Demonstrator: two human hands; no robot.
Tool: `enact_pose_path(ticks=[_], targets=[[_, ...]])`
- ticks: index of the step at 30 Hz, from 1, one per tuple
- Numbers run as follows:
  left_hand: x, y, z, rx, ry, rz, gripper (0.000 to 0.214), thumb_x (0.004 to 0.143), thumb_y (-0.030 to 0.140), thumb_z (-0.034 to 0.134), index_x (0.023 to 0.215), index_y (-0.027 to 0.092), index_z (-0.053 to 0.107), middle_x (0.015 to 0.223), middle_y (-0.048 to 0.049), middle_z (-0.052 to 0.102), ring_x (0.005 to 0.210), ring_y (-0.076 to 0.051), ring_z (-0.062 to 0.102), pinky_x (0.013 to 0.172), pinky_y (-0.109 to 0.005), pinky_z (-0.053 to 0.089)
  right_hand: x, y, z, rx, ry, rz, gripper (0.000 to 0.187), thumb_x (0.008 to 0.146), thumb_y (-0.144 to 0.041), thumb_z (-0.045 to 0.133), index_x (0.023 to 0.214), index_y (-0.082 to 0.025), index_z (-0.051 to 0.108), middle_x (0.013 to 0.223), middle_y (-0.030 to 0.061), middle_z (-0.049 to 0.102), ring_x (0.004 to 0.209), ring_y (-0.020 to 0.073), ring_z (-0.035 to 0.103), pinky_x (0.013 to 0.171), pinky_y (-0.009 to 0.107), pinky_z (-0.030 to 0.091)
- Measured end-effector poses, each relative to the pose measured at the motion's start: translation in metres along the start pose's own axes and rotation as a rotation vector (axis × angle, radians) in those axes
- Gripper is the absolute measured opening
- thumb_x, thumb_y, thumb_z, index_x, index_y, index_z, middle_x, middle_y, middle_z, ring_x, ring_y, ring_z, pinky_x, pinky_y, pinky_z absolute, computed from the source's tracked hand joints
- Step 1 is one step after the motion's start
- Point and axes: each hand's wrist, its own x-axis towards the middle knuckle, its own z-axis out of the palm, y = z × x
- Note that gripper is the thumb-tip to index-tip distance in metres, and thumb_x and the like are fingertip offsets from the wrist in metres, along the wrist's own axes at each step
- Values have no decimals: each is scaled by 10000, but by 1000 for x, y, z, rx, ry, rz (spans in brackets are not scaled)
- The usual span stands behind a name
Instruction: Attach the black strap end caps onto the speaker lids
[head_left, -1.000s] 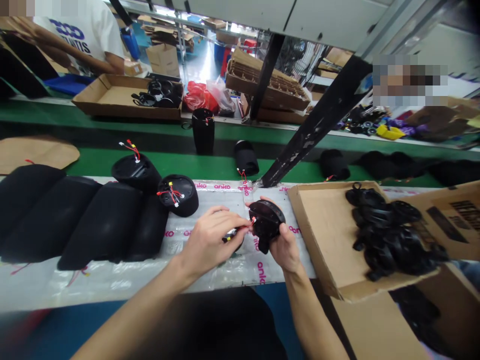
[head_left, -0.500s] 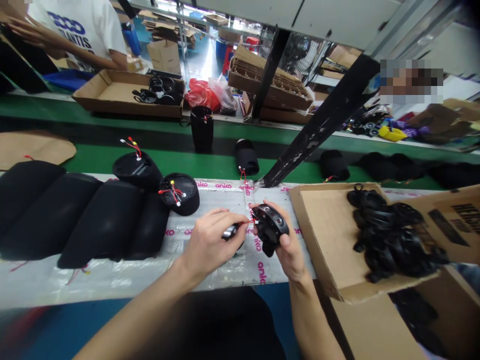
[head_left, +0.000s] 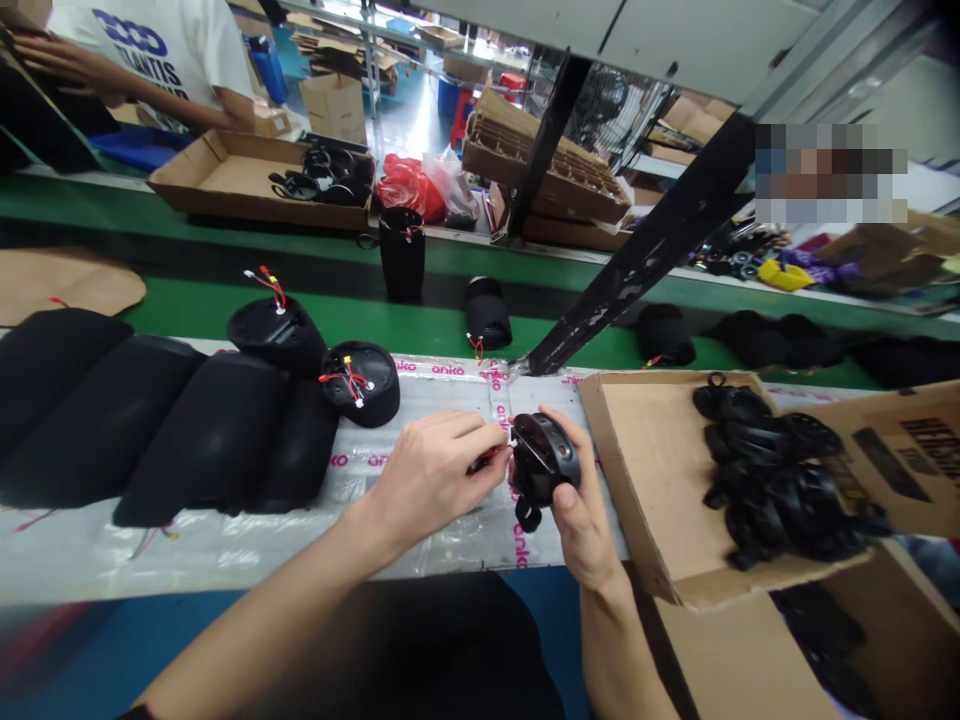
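At a factory workbench, a person's right hand point(head_left: 581, 510) grips a round black plastic housing point(head_left: 544, 455) at lower centre, thumb across its underside, tilting the piece toward the left hand point(head_left: 431, 475). That hand's fingertips point(head_left: 495, 435) pinch a thin red wire point(head_left: 487, 460) right at the housing's edge, a hold that keeps the wire within easy reach; the hands work together, nearly meeting there. Beside them, on clear plastic film with pink lettering point(head_left: 442, 540), sit two black domed units with red and white wires point(head_left: 358, 385) and a row of long black fabric-covered bodies point(head_left: 202, 440). To the right, an open cardboard box point(head_left: 645, 480) holds a heap of black moulded parts point(head_left: 772, 470). Beyond, a green conveyor belt point(head_left: 420, 320) passes behind a slanted dark steel strut point(head_left: 637, 270), while a co-worker in a white T-shirt point(head_left: 157, 50) stands at upper left.
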Motion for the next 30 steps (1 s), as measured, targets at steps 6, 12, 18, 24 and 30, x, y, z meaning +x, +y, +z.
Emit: enact_pose_path(ticks=[6,12,18,24,30], targets=[[5,-1,1,-72,-28,-16,139,1045,181,639,919,205,694,826,-12,721,760,-189,683,736,-330,520,7,3,-7,180,-83,25,734,997,-755,555,1611,-367,455,1582,110,580,1024,312,736,937,521,650],[-3,-4,-17,-236,-25,-156,227,948,271,826,1105,240,665,1058,-34,780,966,-228,744,861,-362,585,14,3,-1,266,-79,109,793,935,-806,605,1570,-352,463,1409,120,684,859,294,748,807,514,669],[-32,-15,-28,-267,-63,-15,170,990,134,744,1069,250,646,1087,-16,784,1135,-214,758,1161,-435,515,13,-5,5,404,-74,187,888,828,-847,746,1529,-352,519,1350,123,675,726,242,697,612,440,650],[-29,-15,-5,-117,193,-80,146,1006,229,795,1045,231,654,920,30,783,825,-158,745,1009,-397,524,12,-8,6,328,-92,140,792,871,-761,782,1521,-370,557,1366,103,681,837,255,719,677,416,651],[-28,1,-1,-35,216,-92,83,1037,197,745,1017,230,672,955,10,807,894,-175,769,969,-397,490,13,-15,15,377,-59,149,763,884,-751,775,1500,-350,573,1366,105,677,817,233,702,619,380,656]])
